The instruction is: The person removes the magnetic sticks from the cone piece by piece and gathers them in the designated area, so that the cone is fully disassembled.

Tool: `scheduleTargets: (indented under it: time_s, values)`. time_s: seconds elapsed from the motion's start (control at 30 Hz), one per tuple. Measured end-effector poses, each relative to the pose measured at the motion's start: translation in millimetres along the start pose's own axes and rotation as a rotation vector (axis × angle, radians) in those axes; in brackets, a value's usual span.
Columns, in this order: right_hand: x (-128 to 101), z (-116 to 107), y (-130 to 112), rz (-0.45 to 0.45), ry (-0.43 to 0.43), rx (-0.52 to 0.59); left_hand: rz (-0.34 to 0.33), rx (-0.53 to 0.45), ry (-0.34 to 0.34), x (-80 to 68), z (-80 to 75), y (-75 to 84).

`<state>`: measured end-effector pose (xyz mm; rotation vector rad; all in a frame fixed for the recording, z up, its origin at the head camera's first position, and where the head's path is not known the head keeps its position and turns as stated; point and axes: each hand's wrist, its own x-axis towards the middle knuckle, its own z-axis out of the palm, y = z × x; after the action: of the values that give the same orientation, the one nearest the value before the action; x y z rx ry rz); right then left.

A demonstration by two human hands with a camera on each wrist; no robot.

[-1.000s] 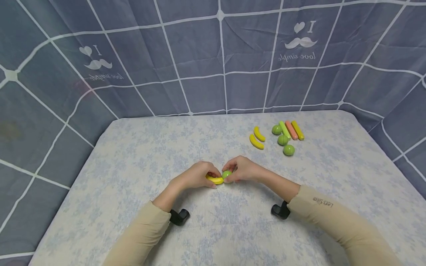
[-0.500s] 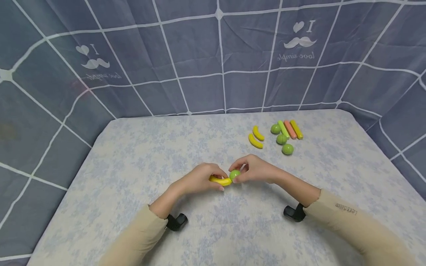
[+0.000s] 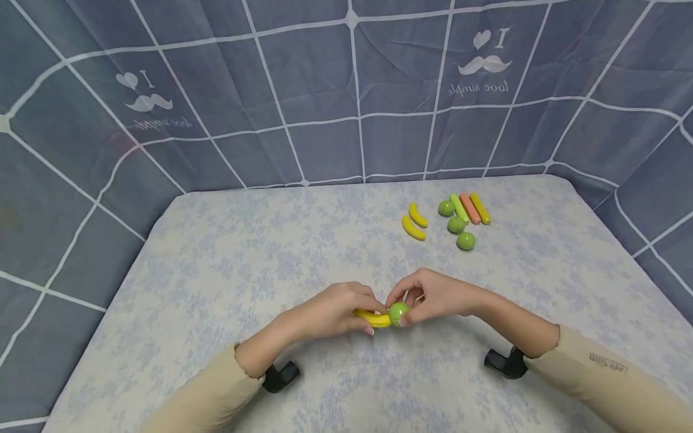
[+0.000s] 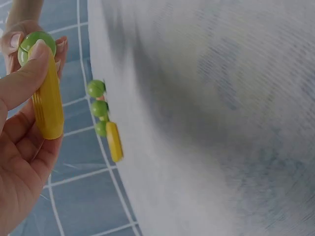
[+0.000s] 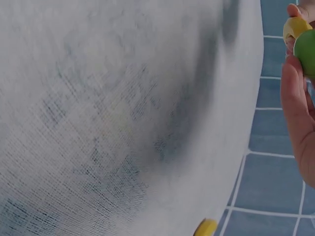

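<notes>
My left hand (image 3: pixel 346 310) grips a yellow ridged curved piece (image 3: pixel 371 318) just above the middle of the table. My right hand (image 3: pixel 428 297) pinches a small green ball (image 3: pixel 399 313) against the right end of that piece. In the left wrist view the yellow piece (image 4: pixel 47 101) lies between my thumb and fingers, with the green ball (image 4: pixel 35 43) at its far end. The right wrist view shows the green ball (image 5: pixel 307 51) touching the yellow piece (image 5: pixel 297 27) at the right edge.
The table (image 3: pixel 227 252) has a pale floral cloth. At its far right lie two yellow curved pieces (image 3: pixel 414 221), three green balls (image 3: pixel 457 224) and green, pink and yellow sticks (image 3: pixel 470 208). A blue-grey checked curtain (image 3: pixel 325 90) walls the table on three sides.
Both hands have drifted toward me and slightly right, still holding the yellow piece and green ball together. The loose pieces have not moved.
</notes>
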<state>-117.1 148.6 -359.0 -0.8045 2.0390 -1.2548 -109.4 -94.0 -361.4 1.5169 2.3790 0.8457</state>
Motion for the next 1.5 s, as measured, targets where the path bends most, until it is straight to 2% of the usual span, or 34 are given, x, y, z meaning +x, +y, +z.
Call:
scheduleTargets:
  time_s: [0.23,0.33,0.47,0.7,1.0,1.13,1.3,1.5]
  values:
    - [-10,1,-4,-0.074,-0.055,0.039,0.071,0.045,-0.012,0.1,-3.8,13.2]
    - [-14,-1,-3,-0.071,-0.064,0.049,0.092,0.081,-0.026,0.2,-5.7,16.4]
    - [-23,-8,-2,-0.04,-0.034,0.083,0.077,0.105,-0.021,-0.6,-8.0,16.2]
    - [-37,-21,3,-0.002,0.044,0.111,0.068,0.098,0.04,0.2,-10.5,9.5]
    - [-46,-42,12,0.094,0.162,0.036,0.062,0.109,0.076,10.6,-12.4,-2.8]
    - [-54,-55,22,0.144,0.242,0.017,0.061,0.104,0.088,18.4,-12.9,-11.4]
    - [-67,-72,40,0.2,0.37,-0.015,0.013,0.104,0.08,30.3,-13.0,-22.1]
    - [-75,-89,61,0.258,0.489,-0.132,-0.041,0.145,0.037,43.7,-5.7,-30.5]
